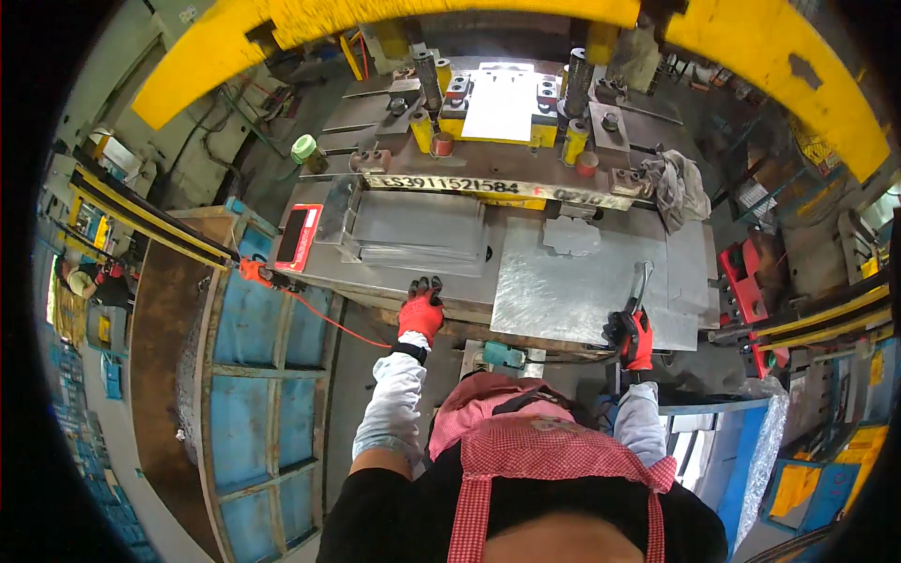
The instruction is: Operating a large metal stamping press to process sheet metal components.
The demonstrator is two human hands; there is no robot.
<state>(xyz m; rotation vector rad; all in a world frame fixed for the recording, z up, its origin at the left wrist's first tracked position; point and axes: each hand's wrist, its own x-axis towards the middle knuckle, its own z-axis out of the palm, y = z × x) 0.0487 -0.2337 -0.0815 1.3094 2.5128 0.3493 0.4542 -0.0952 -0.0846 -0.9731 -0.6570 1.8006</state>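
My left hand (422, 311), in a red glove with black fingers, is at the bench's front edge, just below a stack of grey metal sheets (419, 230). Its fingers are slightly apart, and nothing shows in them. My right hand (633, 336), gloved alike, is closed around a slim shiny metal hand tool (642, 284) with a rounded upper end; its exact kind is unclear. Under the tool lies a large flat metal sheet (544, 296), with a small cut metal plate (572, 236) at its far edge. A bright sheet (511, 103) rests on the press die behind.
Yellow press framing (450, 11) arches overhead, with guide posts (428, 83) beside the die. A red-framed dark panel (298, 238) lies at the bench's left; a grey rag (680, 190) hangs at the right. A blue-panelled rack (249, 324) stands at left, a blue cabinet (741, 450) at lower right.
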